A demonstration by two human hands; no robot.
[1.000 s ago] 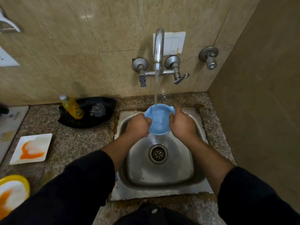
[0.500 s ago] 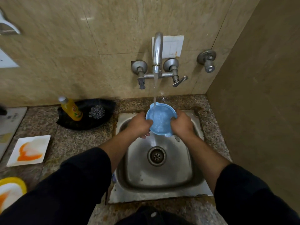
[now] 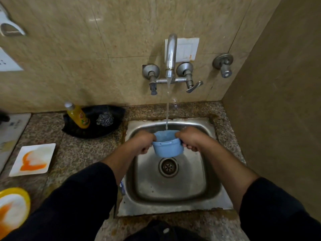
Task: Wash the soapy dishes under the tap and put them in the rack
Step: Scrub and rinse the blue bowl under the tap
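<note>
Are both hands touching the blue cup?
Touching. The head view shows the left hand and right hand gripping opposite sides of the blue cup, with no gap.

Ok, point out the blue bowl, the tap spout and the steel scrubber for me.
blue bowl point(image 3: 167, 149), head view, on its outer side wall facing the camera.
tap spout point(image 3: 171, 53), head view, on the curved metal neck.
steel scrubber point(image 3: 105, 119), head view, on the middle of the wire ball.

Two hands point(image 3: 141, 142) point(image 3: 190, 139), one blue bowl point(image 3: 167, 147), two plates point(image 3: 33, 160) point(image 3: 13, 206), one bottle point(image 3: 78, 115), one scrubber point(image 3: 105, 120).
</note>
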